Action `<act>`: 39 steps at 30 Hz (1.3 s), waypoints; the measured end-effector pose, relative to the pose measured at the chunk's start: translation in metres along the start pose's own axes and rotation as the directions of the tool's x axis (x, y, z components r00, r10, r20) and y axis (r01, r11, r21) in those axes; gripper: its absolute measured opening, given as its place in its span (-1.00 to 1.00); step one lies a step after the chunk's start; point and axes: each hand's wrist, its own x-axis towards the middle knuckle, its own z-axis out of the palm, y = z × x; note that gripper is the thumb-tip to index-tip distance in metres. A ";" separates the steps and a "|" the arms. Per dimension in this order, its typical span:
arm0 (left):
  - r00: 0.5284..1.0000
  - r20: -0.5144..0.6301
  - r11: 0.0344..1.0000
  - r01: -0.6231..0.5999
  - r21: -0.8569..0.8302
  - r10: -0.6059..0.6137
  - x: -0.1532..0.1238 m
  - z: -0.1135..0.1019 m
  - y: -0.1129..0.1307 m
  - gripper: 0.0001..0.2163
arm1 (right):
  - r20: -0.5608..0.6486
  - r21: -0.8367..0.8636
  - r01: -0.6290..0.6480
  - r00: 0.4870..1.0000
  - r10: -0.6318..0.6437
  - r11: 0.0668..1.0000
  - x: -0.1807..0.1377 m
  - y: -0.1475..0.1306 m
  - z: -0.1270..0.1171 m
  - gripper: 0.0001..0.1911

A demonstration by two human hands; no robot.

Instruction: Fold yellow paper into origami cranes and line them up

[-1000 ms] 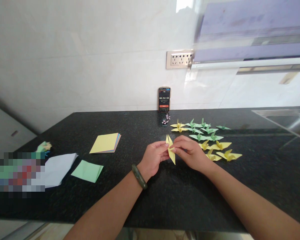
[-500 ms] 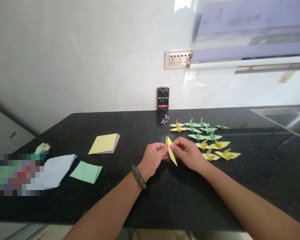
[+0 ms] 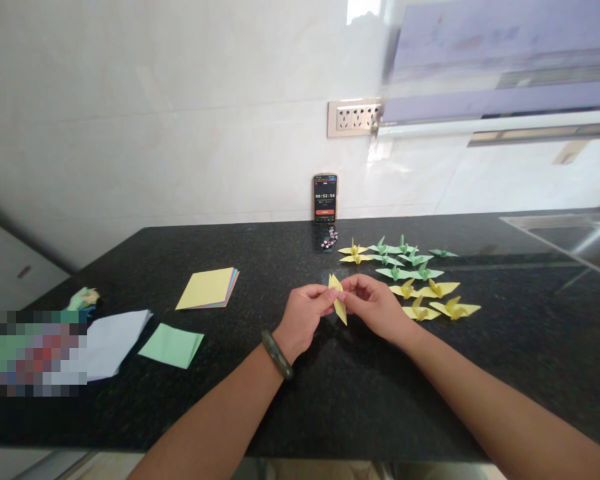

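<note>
A narrow, pointed piece of folded yellow origami paper (image 3: 339, 312) is held above the dark counter, between both hands. My left hand (image 3: 305, 313) pinches it from the left, with the thumb on its face. From the other side my right hand (image 3: 375, 303) grips it, the thumb close to the left thumb and the other fingers curled behind. The fingertips hide the paper's middle. To the right of my right hand are folded yellow paper cranes (image 3: 454, 308), with several green paper cranes (image 3: 423, 272) behind them.
On the left lie a stack of coloured paper (image 3: 207, 288), green sheets (image 3: 173, 345) and a white sheet or bag (image 3: 115, 343) beside a pixelated patch. A phone (image 3: 325, 199) showing a timer leans on the wall, with a beaded string (image 3: 330, 239) before it. A sink (image 3: 580, 237) is at right.
The yellow paper has turned and shifted slightly left and up in my fingers, showing less of its length. Both thumbs have come closer together. The phone timer has advanced one second.
</note>
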 end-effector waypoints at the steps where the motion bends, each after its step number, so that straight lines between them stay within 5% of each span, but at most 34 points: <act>1: 1.000 0.001 1.000 -0.001 -0.009 0.001 0.000 0.000 0.000 -0.80 | 0.022 -0.014 -0.010 1.000 0.010 1.000 0.000 0.000 -0.001 -0.79; 13: 0.990 -0.049 0.989 -0.131 0.072 0.135 -0.001 0.003 0.001 -0.82 | 0.090 -0.040 -0.037 0.995 0.040 0.999 -0.002 -0.002 -0.003 -0.74; 17: 0.987 -0.093 0.990 -0.127 0.066 0.133 -0.001 0.003 0.001 -0.84 | 0.003 -0.092 -0.026 1.000 0.026 0.995 -0.002 -0.001 0.000 -0.75; 21: 0.974 -0.167 0.985 -0.140 0.104 0.156 0.000 0.004 -0.001 -0.80 | -0.180 -0.391 0.064 0.973 -0.145 0.918 -0.002 -0.001 -0.001 -0.80; 27: 0.988 0.064 0.983 -0.148 0.112 0.142 -0.004 0.006 0.000 -0.80 | -0.005 -0.616 0.380 0.874 -0.485 0.690 -0.001 -0.002 -0.004 -0.88; 33: 0.995 0.049 0.996 -0.086 -0.011 0.087 0.001 0.001 0.001 -0.79 | 0.148 -0.496 0.533 0.830 -0.538 0.686 -0.004 -0.005 -0.004 -0.85; 39: 0.992 0.073 0.986 0.111 -0.123 -0.102 0.007 -0.010 0.009 -0.79 | 0.088 -0.367 0.553 0.821 -0.564 0.748 -0.002 -0.008 -0.013 -0.80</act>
